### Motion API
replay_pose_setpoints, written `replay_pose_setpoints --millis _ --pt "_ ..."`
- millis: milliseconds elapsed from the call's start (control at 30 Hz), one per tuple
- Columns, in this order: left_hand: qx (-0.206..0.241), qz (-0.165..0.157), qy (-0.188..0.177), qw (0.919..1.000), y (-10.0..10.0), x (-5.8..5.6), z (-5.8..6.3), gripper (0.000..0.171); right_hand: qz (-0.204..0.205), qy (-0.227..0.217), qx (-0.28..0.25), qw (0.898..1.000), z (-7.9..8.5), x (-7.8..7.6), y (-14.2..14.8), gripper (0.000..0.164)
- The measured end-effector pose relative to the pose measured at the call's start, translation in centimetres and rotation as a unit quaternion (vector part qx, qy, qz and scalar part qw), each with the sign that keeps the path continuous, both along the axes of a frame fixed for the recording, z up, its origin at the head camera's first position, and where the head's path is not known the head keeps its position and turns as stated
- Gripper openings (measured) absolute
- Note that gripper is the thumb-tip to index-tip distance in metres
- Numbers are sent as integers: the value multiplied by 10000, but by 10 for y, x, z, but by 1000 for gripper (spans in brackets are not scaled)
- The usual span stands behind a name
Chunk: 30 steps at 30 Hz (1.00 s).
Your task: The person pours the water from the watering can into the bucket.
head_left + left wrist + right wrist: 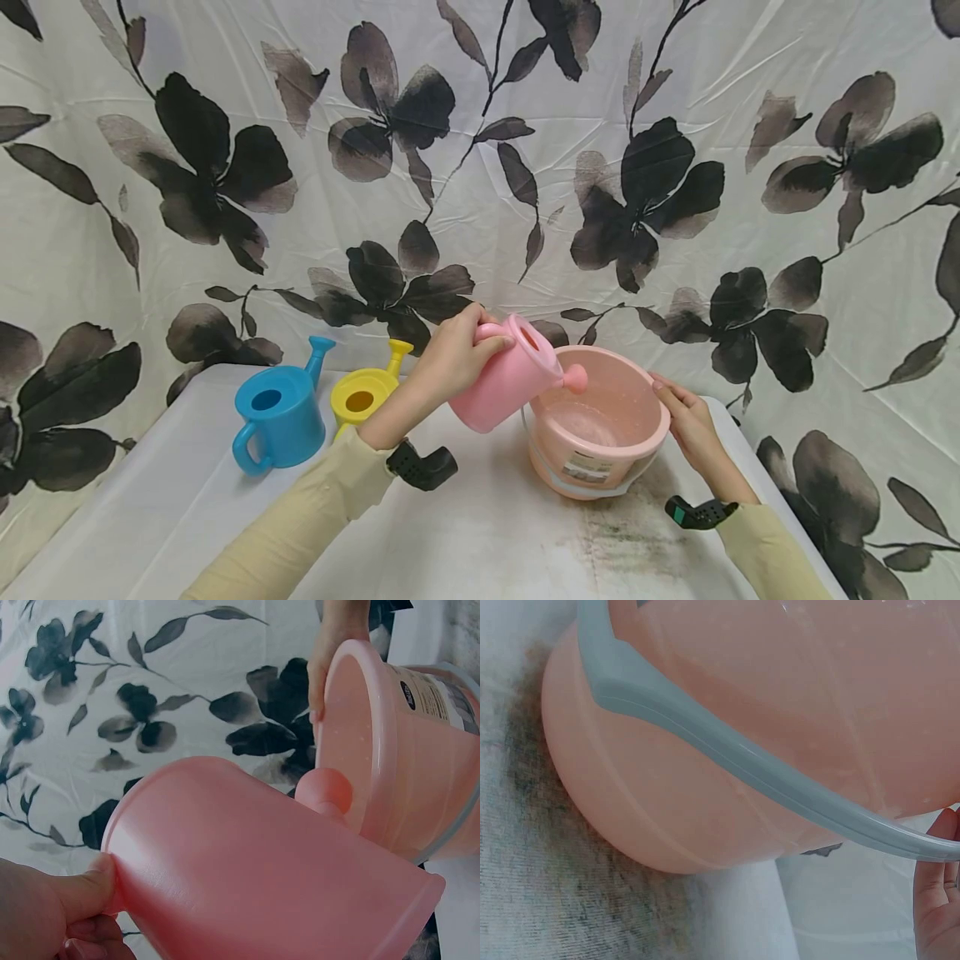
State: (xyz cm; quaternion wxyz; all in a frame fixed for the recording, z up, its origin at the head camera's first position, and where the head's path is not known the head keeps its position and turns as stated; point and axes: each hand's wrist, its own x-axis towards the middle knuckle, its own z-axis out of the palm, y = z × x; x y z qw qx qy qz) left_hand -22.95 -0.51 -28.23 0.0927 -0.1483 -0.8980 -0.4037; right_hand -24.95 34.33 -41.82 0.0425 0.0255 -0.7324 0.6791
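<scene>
My left hand (457,354) grips the handle of a pink watering can (506,375). The can is tilted to the right, and its round spout head (575,379) hangs over the opening of a peach-pink bucket (600,467). In the left wrist view the can's body (247,862) fills the middle, with my left thumb (82,889) at its handle side. At the bucket's right rim, the fairly straight fingers of my right hand (693,429) touch it. The right wrist view shows the bucket's wall (682,802) close up with its grey handle (727,754) hanging down.
A blue watering can (288,417) and a yellow one (356,392) stand at the left on the white table (420,542). Brownish-green stains (637,533) mark the cloth in front of the bucket. A white curtain with dark flowers (502,208) hangs behind.
</scene>
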Motion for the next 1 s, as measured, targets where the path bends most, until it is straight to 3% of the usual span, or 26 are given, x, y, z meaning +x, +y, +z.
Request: replay_pose_setpoints --millis 1000 --pt "417 54 185 9989 3 -5 -8 29 -87 15 -13 10000 -1 -2 0 66"
